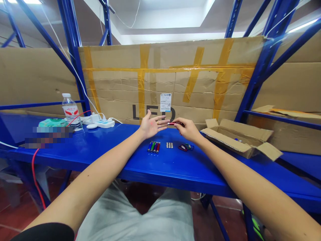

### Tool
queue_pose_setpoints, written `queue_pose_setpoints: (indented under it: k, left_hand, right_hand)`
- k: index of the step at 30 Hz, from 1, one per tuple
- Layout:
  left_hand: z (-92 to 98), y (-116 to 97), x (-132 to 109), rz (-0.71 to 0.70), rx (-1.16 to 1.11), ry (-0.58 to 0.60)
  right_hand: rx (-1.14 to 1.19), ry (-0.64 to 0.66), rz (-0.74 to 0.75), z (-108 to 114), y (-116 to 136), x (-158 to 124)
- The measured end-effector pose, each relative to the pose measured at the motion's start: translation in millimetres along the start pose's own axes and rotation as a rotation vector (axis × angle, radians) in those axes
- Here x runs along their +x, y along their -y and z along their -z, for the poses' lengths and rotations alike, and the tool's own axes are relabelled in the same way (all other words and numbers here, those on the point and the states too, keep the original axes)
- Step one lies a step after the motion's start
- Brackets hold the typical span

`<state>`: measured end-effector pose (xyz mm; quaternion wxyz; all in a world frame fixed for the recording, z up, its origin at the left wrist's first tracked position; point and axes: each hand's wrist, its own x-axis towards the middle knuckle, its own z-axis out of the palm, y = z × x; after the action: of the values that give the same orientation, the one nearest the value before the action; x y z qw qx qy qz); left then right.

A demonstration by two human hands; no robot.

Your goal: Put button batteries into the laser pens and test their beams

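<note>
My left hand (pixel 149 126) is held palm up above the blue table, its fingers stretched out and a ring on one of them. My right hand (pixel 188 129) grips a slim red mini flashlight (pixel 172 123) that points towards the left palm. A faint reddish spot shows on that palm. Below the hands, several similar small tubes (pixel 153 147) in blue, green, purple and red lie side by side. Silver button cells (pixel 169 145) sit in neat rows to their right. Farther right is a little group of coloured carabiner clips (pixel 186 147).
An open cardboard box (pixel 240 137) stands at the right. At the left are a water bottle (pixel 72 113), a teal packet (pixel 51 123) and a white power strip (pixel 105 123) with cables. A taped cardboard sheet (pixel 120 90) and blue rack posts (pixel 72 43) rise behind the table (pixel 105 147).
</note>
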<state>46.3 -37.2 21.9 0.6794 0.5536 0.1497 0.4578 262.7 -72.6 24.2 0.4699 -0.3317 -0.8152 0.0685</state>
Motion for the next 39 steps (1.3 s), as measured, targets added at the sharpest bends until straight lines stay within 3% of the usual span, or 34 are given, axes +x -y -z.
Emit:
queue_pose_setpoints:
  k: [2,5,7,10,18,24,31,39]
  left_hand:
    - [-1.0,4,1,-0.032,0.168,-0.049]
    - [-6.2,15,2,-0.157,0.648,-0.169]
    - [-11.7,22,1,-0.287,0.910,-0.135]
    - [-19.7,26,-3,-0.387,1.080,-0.118]
    - [-19.1,21,-6,-0.369,1.228,-0.121]
    - [-12.7,25,-3,-0.314,1.322,-0.142]
    - [-5.2,30,-2,-0.196,1.404,-0.088]
    - [-6.8,30,-2,0.028,1.490,0.010]
  right_hand:
    - [0.043,0.032,-0.047,-1,-3,0]
    - [0.148,0.130,-0.186,-5,-10,0]
    - [0.216,0.183,-0.264,-9,-15,-1]
    - [0.270,0.236,-0.301,-13,-20,-2]
    - [0.120,0.266,-0.167,-11,-25,0]
    - [0.068,0.297,-0.194,-10,-32,-1]
    - [-0.203,0.450,-0.122,-7,-37,-3]
    - [-0.273,0.611,-0.163,-11,-33,-4]
